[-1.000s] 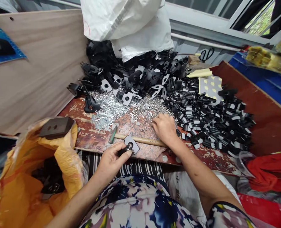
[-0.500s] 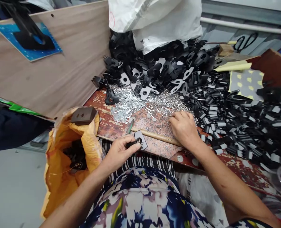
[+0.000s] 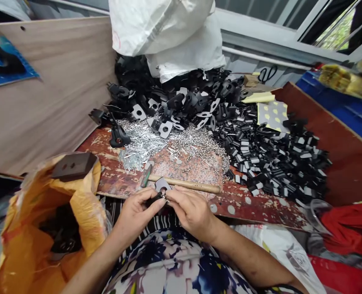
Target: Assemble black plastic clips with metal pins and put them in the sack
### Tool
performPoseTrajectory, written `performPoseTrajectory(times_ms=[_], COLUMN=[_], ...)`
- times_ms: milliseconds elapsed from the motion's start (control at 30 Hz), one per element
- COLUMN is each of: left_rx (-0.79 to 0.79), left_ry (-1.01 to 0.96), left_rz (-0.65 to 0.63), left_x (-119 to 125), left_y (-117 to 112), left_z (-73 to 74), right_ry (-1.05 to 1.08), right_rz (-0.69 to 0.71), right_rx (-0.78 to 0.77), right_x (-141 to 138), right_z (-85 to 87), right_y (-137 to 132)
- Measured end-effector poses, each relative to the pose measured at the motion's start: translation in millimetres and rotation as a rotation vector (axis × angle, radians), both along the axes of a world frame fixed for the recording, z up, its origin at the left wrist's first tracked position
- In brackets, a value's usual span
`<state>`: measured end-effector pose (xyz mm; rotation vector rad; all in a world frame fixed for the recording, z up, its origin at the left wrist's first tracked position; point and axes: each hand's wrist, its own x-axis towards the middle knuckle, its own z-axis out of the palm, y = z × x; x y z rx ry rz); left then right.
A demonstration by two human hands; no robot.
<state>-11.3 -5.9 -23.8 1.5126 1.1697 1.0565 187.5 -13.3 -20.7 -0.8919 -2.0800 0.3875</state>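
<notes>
My left hand [image 3: 138, 212] pinches a small black bracket [image 3: 161, 188] with a grey flat plate and a hole, just in front of the table edge. My right hand [image 3: 190, 209] is closed in a pinch right beside it, fingertips touching the bracket at the hole; whatever it holds is too small to make out. A hammer [image 3: 181, 183] with a wooden handle lies on the worn red table [image 3: 260, 204] just beyond both hands. Silver pins [image 3: 156, 143] are spread in a heap behind the hammer.
A big pile of black brackets [image 3: 183, 98] lies under a white sack [image 3: 168, 32] at the back; small black clips [image 3: 275, 159] heap at the right. An orange bag [image 3: 46, 216] with black parts stands at my left, a dark block [image 3: 73, 165] on its rim. A wooden board [image 3: 46, 81] walls the left.
My right hand has come back from the pin heap to the bracket in my left hand. The left hand has stayed near the table edge with the bracket.
</notes>
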Motion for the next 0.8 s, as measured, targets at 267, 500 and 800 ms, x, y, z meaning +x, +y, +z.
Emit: performPoseTrajectory(times_ms=[267, 500, 800], left_rx=[-0.082, -0.33, -0.542], left_ry=[0.001, -0.242, -0.646], left_rz=[0.024, 0.07, 0.177], left_x=[-7, -3, 1], left_y=[-4, -6, 0], left_z=[-1.1, -5.4, 5.3], right_ry=[-0.243, -0.923, -0.09], right_rz=[-0.213, -0.133, -0.298], right_rx=[-0.065, 0.187, -0.002], right_x=[73, 70, 62], right_z=[16.6, 7.2, 12.2], right_y=[55, 107, 105])
